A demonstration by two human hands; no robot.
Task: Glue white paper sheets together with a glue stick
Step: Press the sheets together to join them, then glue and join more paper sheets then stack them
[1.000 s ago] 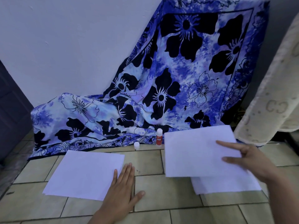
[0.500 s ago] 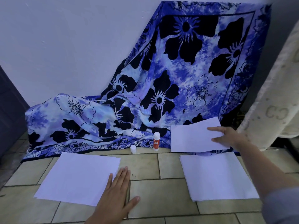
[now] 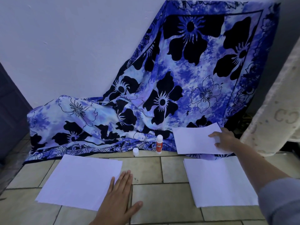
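Right now your right hand (image 3: 224, 140) is stretched far out, and its fingers (image 3: 211, 135) lie spread and straight on one white sheet (image 3: 193, 140). That sheet rests on the blue flower cloth (image 3: 178, 78), past the right paper stack (image 3: 215, 181) on the floor (image 3: 162, 200). Your left hand (image 3: 118, 197) lies flat, fingers close together, on the right edge of the left paper stack (image 3: 78, 181). The glue stick (image 3: 159, 144) stands upright between the two stacks, at the cloth's edge, just left of the sheet. Its cap (image 3: 135, 151) sits beside it. Your right arm covers a corner of the right stack. A cream, bumpy thing (image 3: 272, 119) on the right is cut off, and you cannot tell what it is.
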